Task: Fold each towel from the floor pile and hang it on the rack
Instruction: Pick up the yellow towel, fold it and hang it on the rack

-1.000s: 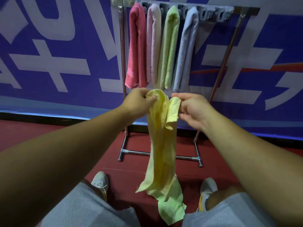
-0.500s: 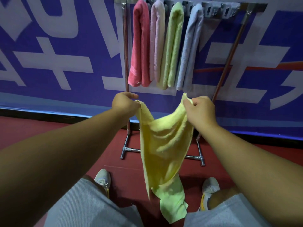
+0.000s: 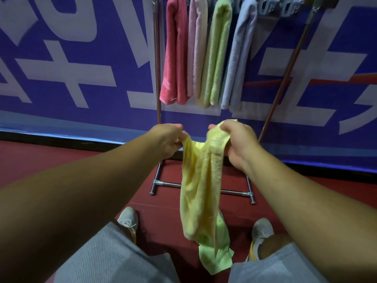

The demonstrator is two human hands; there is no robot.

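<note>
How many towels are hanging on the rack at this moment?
4, side by side on the rack: red towel leftmost, then pink towel, green towel, blue towel. The rack's top is cut off, so more may be hidden.

1. Dark red smooth floor, meets black baseboard strip at the back.
2. Chrome tubular rack base stands on it, capped feet down.
3. Crumpled light green towel lies on it between two grey sneakers.
</note>
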